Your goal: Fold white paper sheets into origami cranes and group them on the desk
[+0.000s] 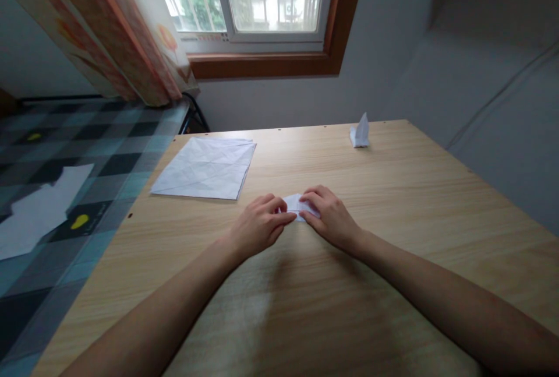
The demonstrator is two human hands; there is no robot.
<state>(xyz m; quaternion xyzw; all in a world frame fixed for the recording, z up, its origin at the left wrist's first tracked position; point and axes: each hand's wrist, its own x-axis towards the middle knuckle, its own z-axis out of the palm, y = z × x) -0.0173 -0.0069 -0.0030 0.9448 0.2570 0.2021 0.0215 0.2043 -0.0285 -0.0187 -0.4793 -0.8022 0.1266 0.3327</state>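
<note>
A small folded piece of white paper [296, 203] lies on the wooden table [393, 202] near its middle. My left hand [258, 225] pinches its left end with curled fingers. My right hand [331, 215] presses down on its right part, fingers bent over it. Both hands cover much of the paper, so its shape is mostly hidden.
A stack of creased white paper sheets [205, 167] lies at the table's back left. A small upright folded paper figure [360, 131] stands near the back edge. Left of the table is a bed with a checked cover [65, 150] and loose paper [39, 208]. A wall runs along the right.
</note>
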